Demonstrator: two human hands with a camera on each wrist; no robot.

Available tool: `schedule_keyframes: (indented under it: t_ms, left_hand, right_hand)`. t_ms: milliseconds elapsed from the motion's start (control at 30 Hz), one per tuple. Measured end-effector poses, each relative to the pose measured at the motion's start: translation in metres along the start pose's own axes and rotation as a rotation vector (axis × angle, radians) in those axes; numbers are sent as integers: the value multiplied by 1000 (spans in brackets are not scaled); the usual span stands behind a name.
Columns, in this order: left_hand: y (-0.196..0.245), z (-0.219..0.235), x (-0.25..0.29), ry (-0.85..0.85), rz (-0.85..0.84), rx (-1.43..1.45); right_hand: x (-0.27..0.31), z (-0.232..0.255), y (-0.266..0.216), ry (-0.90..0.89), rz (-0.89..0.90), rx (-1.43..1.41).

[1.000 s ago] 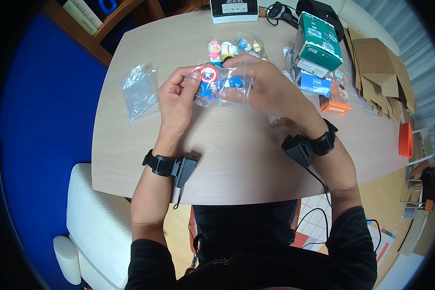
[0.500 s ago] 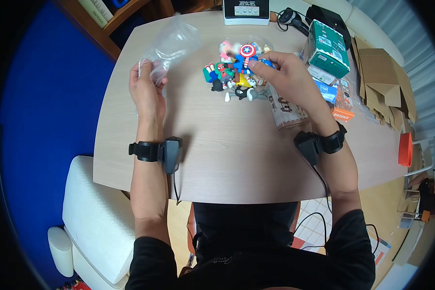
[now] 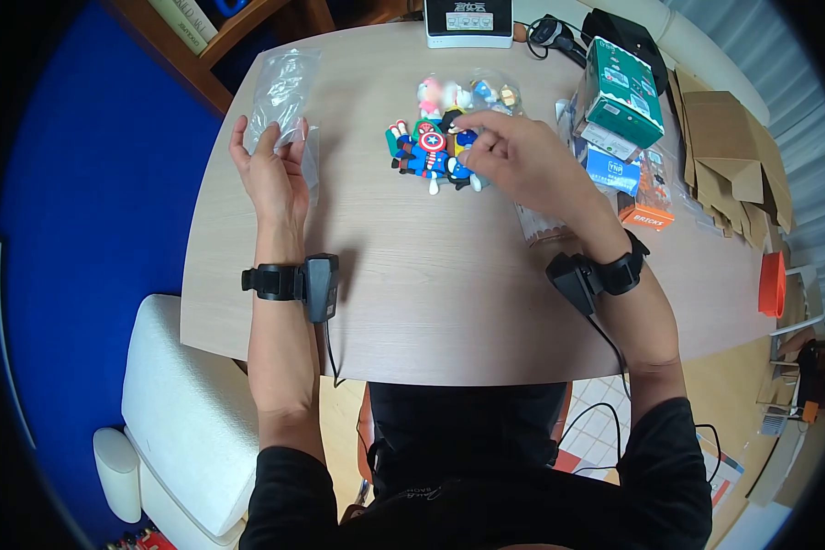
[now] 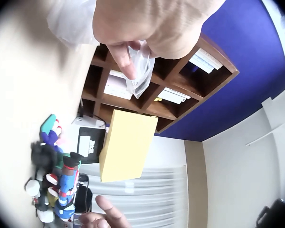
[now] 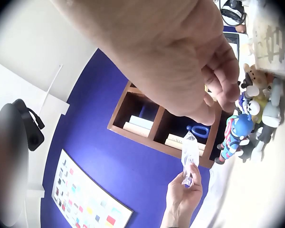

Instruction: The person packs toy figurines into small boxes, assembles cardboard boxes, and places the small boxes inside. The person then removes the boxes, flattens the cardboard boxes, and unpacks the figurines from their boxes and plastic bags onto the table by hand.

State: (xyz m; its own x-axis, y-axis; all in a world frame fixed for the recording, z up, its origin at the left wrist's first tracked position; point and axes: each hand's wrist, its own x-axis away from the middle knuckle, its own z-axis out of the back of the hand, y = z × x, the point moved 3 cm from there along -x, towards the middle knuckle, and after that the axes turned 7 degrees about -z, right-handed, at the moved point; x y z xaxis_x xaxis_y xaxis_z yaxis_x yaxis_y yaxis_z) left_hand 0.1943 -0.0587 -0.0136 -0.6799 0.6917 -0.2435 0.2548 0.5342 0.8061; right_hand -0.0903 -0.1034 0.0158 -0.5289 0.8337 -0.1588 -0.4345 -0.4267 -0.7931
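My left hand pinches a crumpled clear plastic bag between thumb and fingers, above the left of the table. The same bag appears from the side in the right wrist view. A blue toy figure with a round red, white and blue shield lies on top of a cluster of small figures. Beside it, my right hand hovers with fingers loosely bent and nothing between them. Around lie a pink-and-white figure and several others, partly hidden by the right hand.
Another clear bag lies on the table under my left hand. To the right are a printed box, a green box, a blue box, an orange box and brown cardboard. A white device stands at the back.
The blue shield figure has come out of its bag, and my right hand has let it go on the cluster. My left hand has moved left with the emptied bag.
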Motion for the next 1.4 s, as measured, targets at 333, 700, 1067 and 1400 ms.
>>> schedule_keyframes:
  t_ms: [333,700,1067,1400]
  left_hand:
    - [-3,25,-21,93,-60,0]
    - [3,31,-21,92,-17,-166]
    - [23,32,-5,-671,-658,-1565]
    - [-8,48,11,-827,123,-1991]
  right_hand:
    - [9,-18,0,-199,141,255]
    - [18,-10,-12,-264,189,236]
    - [16,42,-15,-99,9,166]
    - [19,57,-14,-11,67,258]
